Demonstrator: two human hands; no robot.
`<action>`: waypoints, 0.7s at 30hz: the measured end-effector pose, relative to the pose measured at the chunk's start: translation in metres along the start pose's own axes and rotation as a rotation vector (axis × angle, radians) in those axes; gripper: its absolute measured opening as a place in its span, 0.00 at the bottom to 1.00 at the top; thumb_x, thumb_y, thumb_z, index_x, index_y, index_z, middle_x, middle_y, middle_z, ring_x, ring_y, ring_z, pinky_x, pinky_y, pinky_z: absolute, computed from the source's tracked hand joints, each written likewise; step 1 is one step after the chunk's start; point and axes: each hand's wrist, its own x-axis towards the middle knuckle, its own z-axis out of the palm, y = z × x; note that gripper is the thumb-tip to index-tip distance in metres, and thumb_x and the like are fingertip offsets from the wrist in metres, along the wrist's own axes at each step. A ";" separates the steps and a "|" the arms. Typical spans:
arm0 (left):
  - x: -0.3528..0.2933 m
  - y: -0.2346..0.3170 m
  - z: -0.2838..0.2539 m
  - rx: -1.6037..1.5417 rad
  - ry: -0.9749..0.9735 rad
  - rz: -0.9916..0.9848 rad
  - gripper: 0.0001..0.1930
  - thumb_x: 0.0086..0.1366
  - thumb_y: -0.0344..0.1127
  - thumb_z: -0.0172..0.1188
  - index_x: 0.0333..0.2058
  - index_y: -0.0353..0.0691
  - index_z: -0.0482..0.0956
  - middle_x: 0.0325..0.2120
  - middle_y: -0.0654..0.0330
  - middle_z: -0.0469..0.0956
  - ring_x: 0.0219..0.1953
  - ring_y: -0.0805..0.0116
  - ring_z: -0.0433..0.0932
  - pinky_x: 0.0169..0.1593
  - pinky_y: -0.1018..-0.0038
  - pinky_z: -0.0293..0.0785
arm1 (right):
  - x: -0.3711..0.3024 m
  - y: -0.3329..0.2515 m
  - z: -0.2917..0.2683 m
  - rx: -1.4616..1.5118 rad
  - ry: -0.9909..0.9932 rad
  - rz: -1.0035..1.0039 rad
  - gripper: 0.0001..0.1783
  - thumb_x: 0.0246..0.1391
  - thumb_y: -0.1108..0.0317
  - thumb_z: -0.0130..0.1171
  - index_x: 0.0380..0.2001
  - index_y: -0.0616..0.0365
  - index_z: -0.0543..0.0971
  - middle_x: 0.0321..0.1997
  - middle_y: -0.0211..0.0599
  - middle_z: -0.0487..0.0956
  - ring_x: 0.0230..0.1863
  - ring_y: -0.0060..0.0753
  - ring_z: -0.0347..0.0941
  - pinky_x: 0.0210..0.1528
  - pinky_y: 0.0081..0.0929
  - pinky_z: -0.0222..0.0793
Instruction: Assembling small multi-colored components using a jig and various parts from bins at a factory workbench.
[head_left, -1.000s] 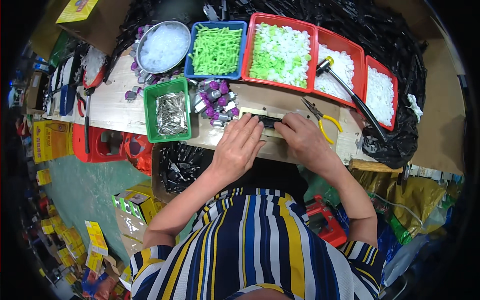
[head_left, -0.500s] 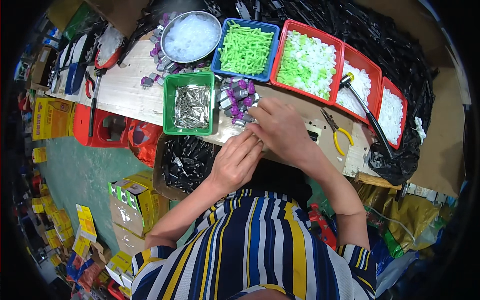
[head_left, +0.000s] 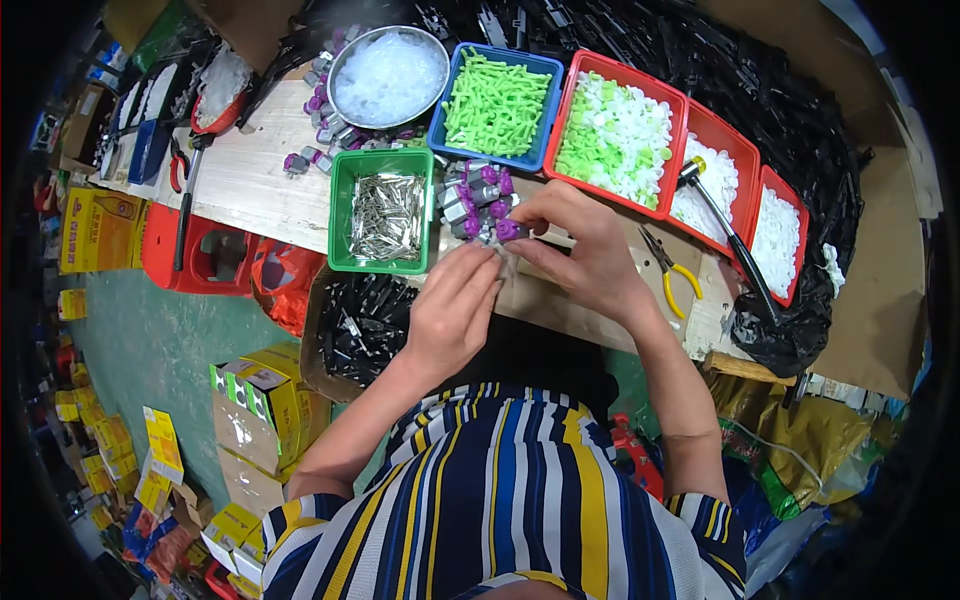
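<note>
My right hand (head_left: 590, 250) pinches a small purple-and-grey plastic part (head_left: 511, 230) between thumb and fingers at the table's near edge. Close beside it, my left hand (head_left: 452, 312) has its fingers pressed together; whatever they hold is hidden behind the fingertips. Just beyond both hands lies a pile of similar purple-and-grey parts (head_left: 462, 208). Left of that pile stands a green bin (head_left: 342, 262) filled with metal pins (head_left: 386, 218).
A metal bowl (head_left: 443, 97) of clear pieces, a blue bin (head_left: 553, 105) of green sticks and red bins (head_left: 681, 130) of small caps line the back. Yellow-handled pliers (head_left: 672, 285) and a hammer (head_left: 735, 225) lie right. A carton (head_left: 318, 350) of black parts stands below.
My right hand has drawn back from over the left fingertips, and a purple-and-grey part now shows in its pinch. My left hand has shifted slightly left and away from me.
</note>
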 end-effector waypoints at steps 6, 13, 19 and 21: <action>0.026 0.028 0.004 -1.099 0.135 -0.722 0.19 0.68 0.29 0.61 0.55 0.28 0.74 0.42 0.60 0.80 0.36 0.80 0.76 0.41 0.84 0.73 | -0.021 -0.020 -0.001 -0.555 0.244 -0.286 0.17 0.37 0.74 0.72 0.36 0.57 0.81 0.33 0.31 0.76 0.34 0.33 0.74 0.36 0.29 0.66; 0.039 0.020 0.001 -1.599 -0.049 -0.930 0.17 0.70 0.31 0.58 0.54 0.28 0.76 0.40 0.58 0.81 0.34 0.77 0.74 0.40 0.81 0.72 | -0.035 -0.013 -0.010 -0.601 0.263 -0.420 0.22 0.39 0.72 0.67 0.44 0.57 0.81 0.38 0.30 0.77 0.37 0.32 0.76 0.39 0.28 0.65; 0.036 0.013 0.003 -1.540 -0.041 -0.831 0.19 0.64 0.26 0.63 0.54 0.29 0.75 0.45 0.55 0.81 0.43 0.72 0.79 0.48 0.77 0.76 | -0.033 -0.016 -0.005 -0.485 0.297 -0.367 0.21 0.41 0.78 0.66 0.44 0.59 0.81 0.41 0.35 0.79 0.40 0.37 0.78 0.41 0.30 0.71; 0.035 0.012 0.004 -1.525 0.011 -0.816 0.20 0.63 0.26 0.64 0.53 0.30 0.76 0.46 0.55 0.81 0.44 0.71 0.80 0.49 0.75 0.77 | -0.033 -0.017 0.000 -0.401 0.338 -0.331 0.22 0.39 0.82 0.68 0.42 0.60 0.82 0.40 0.39 0.80 0.38 0.40 0.79 0.39 0.31 0.74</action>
